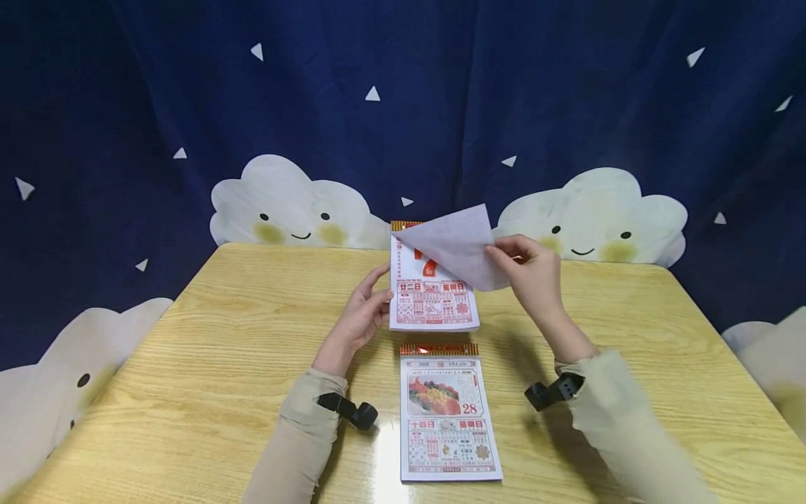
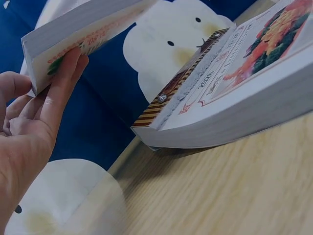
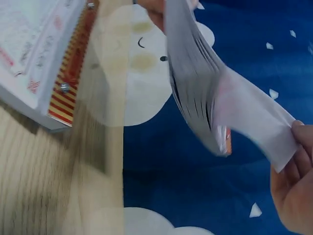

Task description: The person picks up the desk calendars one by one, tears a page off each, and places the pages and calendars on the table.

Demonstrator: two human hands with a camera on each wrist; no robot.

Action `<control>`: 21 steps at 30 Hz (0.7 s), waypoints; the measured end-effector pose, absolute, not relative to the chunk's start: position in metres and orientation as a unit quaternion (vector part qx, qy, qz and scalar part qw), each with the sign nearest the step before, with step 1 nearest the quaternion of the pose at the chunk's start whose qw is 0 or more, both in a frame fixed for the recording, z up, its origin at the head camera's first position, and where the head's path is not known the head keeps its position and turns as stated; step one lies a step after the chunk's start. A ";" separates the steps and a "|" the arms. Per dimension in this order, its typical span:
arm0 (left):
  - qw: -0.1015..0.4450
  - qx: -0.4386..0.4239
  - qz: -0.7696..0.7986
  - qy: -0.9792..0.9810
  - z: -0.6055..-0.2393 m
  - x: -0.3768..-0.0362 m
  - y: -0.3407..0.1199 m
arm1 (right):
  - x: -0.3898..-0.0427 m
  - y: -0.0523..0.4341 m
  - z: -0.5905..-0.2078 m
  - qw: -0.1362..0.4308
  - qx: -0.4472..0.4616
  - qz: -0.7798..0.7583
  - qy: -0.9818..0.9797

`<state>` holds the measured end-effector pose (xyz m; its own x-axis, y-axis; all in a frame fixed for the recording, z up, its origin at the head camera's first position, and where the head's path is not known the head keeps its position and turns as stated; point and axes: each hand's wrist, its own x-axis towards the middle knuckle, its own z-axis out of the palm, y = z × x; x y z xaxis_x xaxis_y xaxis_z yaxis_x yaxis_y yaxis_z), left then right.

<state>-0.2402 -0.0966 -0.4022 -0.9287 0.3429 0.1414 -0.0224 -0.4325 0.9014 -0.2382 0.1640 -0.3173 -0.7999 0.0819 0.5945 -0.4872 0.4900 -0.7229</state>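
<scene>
My left hand grips the left edge of a thick tear-off calendar, thumb on the front and fingers beneath. In the left wrist view this calendar is held up off the table. My right hand pinches the right edge of its top page, which is folded up diagonally toward the upper right. Under that page, part of a red numeral shows on the sheet below. The right wrist view shows the thin page stretched between the page block and my right fingers.
A second tear-off calendar, with a food picture and a red 28, lies flat on the wooden table nearer to me. Behind the table hangs a dark blue curtain with white clouds and triangles.
</scene>
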 end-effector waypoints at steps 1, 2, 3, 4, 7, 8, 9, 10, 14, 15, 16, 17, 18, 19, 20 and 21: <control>0.110 0.151 0.833 0.521 -0.402 -0.240 -0.096 | -0.242 0.166 -0.317 0.275 0.107 0.508 -0.809; 0.109 0.149 0.833 0.521 -0.402 -0.241 -0.096 | -0.246 0.168 -0.316 0.260 0.093 0.525 -0.805; 0.109 0.147 0.835 0.520 -0.402 -0.241 -0.096 | -0.250 0.170 -0.316 0.246 0.081 0.541 -0.800; 0.109 0.145 0.836 0.518 -0.402 -0.241 -0.095 | -0.253 0.172 -0.316 0.232 0.071 0.556 -0.795; 0.106 0.142 0.844 0.507 -0.401 -0.240 -0.094 | -0.260 0.175 -0.315 0.194 0.059 0.590 -0.782; 0.106 0.140 0.847 0.501 -0.401 -0.240 -0.094 | -0.261 0.176 -0.315 0.183 0.054 0.599 -0.777; 0.105 0.138 0.851 0.496 -0.401 -0.240 -0.094 | -0.262 0.176 -0.315 0.172 0.051 0.608 -0.773; 0.105 0.138 0.853 0.492 -0.401 -0.240 -0.093 | -0.263 0.177 -0.315 0.162 0.047 0.615 -0.770; 0.106 0.126 0.862 0.480 -0.400 -0.239 -0.092 | -0.267 0.179 -0.315 0.128 0.032 0.632 -0.763; 0.106 0.123 0.863 0.479 -0.400 -0.238 -0.092 | -0.267 0.180 -0.314 0.122 0.028 0.633 -0.764; 0.106 0.122 0.863 0.479 -0.399 -0.238 -0.091 | -0.267 0.181 -0.313 0.118 0.023 0.632 -0.765; 0.107 0.121 0.863 0.478 -0.399 -0.238 -0.090 | -0.267 0.182 -0.313 0.116 0.018 0.632 -0.766; 0.107 0.121 0.863 0.478 -0.398 -0.238 -0.090 | -0.267 0.182 -0.313 0.115 0.013 0.631 -0.767; 0.107 0.122 0.863 0.478 -0.398 -0.238 -0.090 | -0.268 0.183 -0.313 0.115 0.010 0.630 -0.768; 0.107 0.124 0.862 0.479 -0.398 -0.238 -0.090 | -0.268 0.183 -0.312 0.115 0.008 0.627 -0.771; 0.106 0.126 0.861 0.481 -0.398 -0.238 -0.090 | -0.269 0.183 -0.313 0.116 0.007 0.625 -0.772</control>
